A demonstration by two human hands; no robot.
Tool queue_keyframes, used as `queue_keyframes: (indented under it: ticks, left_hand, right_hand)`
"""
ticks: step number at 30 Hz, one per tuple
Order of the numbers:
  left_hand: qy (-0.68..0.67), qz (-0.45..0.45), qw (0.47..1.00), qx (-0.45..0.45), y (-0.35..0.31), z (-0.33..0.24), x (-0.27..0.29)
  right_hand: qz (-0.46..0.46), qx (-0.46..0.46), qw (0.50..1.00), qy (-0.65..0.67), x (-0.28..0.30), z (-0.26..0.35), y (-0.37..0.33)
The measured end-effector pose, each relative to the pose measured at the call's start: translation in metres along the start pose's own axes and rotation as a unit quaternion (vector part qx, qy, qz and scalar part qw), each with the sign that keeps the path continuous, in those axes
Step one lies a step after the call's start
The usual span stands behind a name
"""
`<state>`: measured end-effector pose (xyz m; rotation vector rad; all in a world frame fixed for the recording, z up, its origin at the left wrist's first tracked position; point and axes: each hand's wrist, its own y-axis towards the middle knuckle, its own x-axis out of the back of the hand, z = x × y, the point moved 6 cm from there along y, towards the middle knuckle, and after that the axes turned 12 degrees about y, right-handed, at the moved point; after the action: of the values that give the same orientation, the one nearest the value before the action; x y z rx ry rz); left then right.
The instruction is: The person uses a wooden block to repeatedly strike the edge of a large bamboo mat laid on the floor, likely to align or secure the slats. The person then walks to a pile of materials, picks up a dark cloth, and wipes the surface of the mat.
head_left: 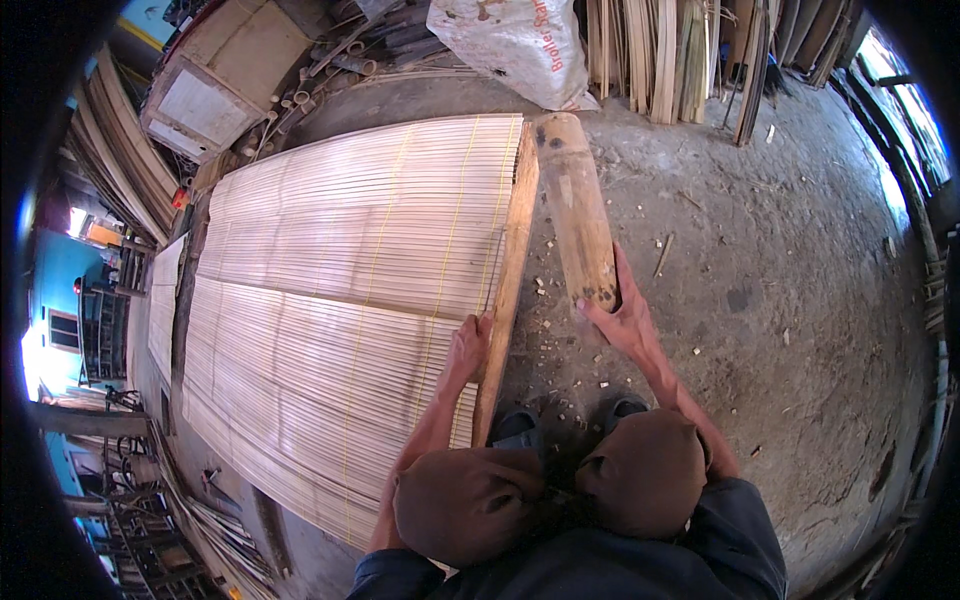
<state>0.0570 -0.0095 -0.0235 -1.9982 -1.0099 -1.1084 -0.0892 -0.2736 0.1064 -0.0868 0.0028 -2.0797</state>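
Note:
My right hand (627, 318) grips the near end of a thick length of bamboo pole (577, 215), thumb on its near-left side and fingers along its right side. The pole is tan with dark spots and points away from me. My left hand (470, 345) is closed at the right edge of a pale slatted bamboo mat (340, 230) stitched with yellow thread. From this fist a thin dark blade-like strip (496, 262) runs away from me along the mat's edge; its exact kind is unclear. A wooden beam (516, 230) borders the mat there.
A white woven sack (515, 45) stands at the back, left of several upright bamboo slats (670, 60). A wooden cabinet (205, 100) and cut poles (390, 45) are at the far left. Small wood chips (603, 384) litter the floor around my sandals (518, 428).

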Motion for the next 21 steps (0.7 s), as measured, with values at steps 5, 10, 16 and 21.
queue_keyframes:
  ticks: [5, 10, 16, 21]
  left_hand:
    - [-0.001, 0.022, 1.0, -0.001, 0.002, -0.008, -0.005]
    - [0.102, 0.012, 0.989, -0.105, 0.002, 0.018, -0.015]
    - [0.092, 0.045, 0.993, -0.055, 0.006, 0.016, -0.021]
    - [0.088, 0.048, 0.993, -0.064, 0.004, -0.021, -0.014]
  right_hand:
    - [-0.012, 0.007, 1.0, -0.026, 0.004, -0.003, -0.008]
    - [0.001, -0.035, 0.999, 0.028, -0.01, -0.004, -0.013]
    - [0.001, -0.043, 0.998, 0.041, -0.003, -0.007, -0.017]
    - [-0.009, -0.044, 0.999, -0.015, 0.014, -0.003, -0.011]
